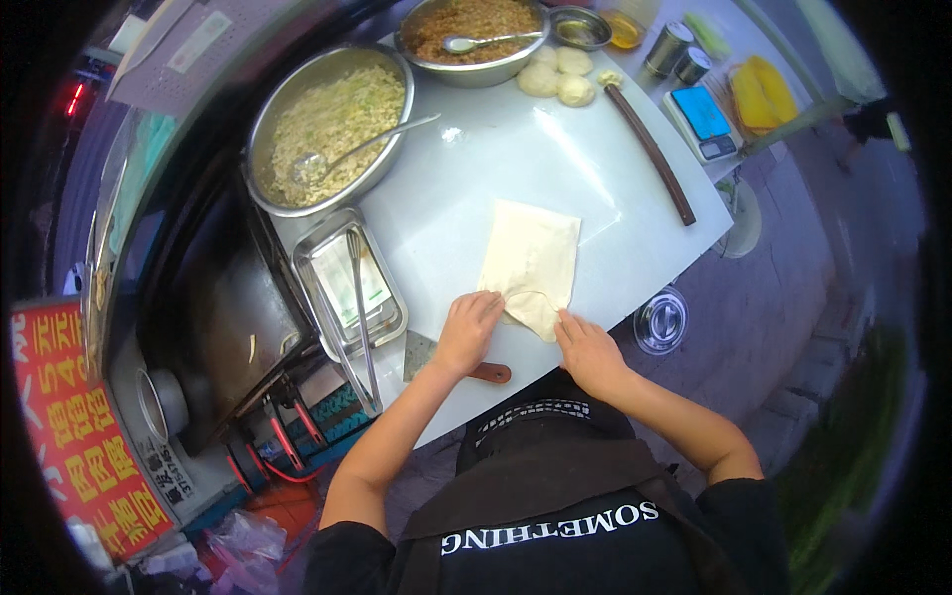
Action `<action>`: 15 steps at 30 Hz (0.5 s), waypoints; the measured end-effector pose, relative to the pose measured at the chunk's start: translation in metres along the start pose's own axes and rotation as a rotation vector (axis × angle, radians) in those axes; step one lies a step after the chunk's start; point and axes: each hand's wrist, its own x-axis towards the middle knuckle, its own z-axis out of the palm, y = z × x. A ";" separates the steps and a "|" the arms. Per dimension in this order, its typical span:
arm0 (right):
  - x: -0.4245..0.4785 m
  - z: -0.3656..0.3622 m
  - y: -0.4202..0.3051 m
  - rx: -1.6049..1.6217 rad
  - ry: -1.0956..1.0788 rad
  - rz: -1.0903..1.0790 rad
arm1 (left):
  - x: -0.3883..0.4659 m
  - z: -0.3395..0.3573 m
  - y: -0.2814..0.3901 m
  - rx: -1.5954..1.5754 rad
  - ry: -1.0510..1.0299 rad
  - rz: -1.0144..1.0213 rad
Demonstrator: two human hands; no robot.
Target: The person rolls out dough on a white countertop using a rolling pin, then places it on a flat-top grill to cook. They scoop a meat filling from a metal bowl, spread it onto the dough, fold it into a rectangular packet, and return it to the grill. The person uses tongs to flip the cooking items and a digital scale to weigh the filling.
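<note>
A flat, folded rectangle of pale dough (531, 245) lies on the white worktop (439, 245) before me. My left hand (471, 325) pinches its near left corner, fingertips and thumb at the edge. At the near right corner, my right hand (587, 346) grips the dough's edge between thumb and fingers. Between the hands a loose flap of dough hangs toward me, with a curved fold above it. A scraper with a metal blade and a brown wooden handle (491, 372) lies partly hidden beneath my left wrist.
Left stand a steel tray (401, 327) with tongs (360, 297) and a bowl of pale filling (335, 119). Farther back are a bowl of brown filling (476, 26), several dough balls (575, 89), a dark rolling stick (651, 156) and a kitchen scale (700, 123). A griddle (223, 297) adjoins at left.
</note>
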 end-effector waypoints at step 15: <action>0.167 0.033 -0.003 0.069 -0.041 -0.971 | -0.101 -0.027 0.130 0.077 0.248 -0.676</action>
